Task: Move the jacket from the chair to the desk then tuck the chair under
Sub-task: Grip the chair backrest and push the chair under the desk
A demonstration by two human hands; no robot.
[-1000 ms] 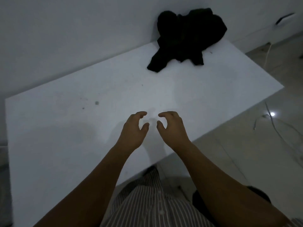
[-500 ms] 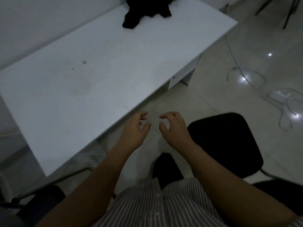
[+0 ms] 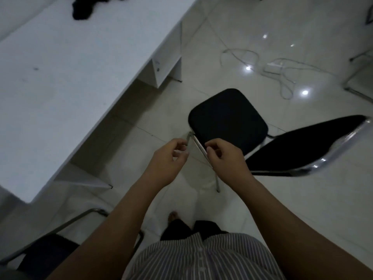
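Note:
The black jacket (image 3: 88,6) lies crumpled on the far end of the white desk (image 3: 66,81), partly cut off by the top edge. A black padded chair (image 3: 228,120) with a chrome frame stands on the floor to the right of the desk, its backrest (image 3: 306,146) nearest my right side. My left hand (image 3: 167,160) and my right hand (image 3: 226,158) hover side by side above the floor, just short of the seat's near corner. Both hold nothing, fingers loosely curled and apart.
White cables and a power strip (image 3: 274,67) trail over the glossy tiled floor beyond the chair. A second dark chair (image 3: 46,253) with a metal frame sits at the lower left beside the desk's near end. Another chair frame (image 3: 357,77) shows at the right edge.
My view has swung down and right from the desk top to the floor and chair. Both hands have come off the desk toward the chair seat, still empty.

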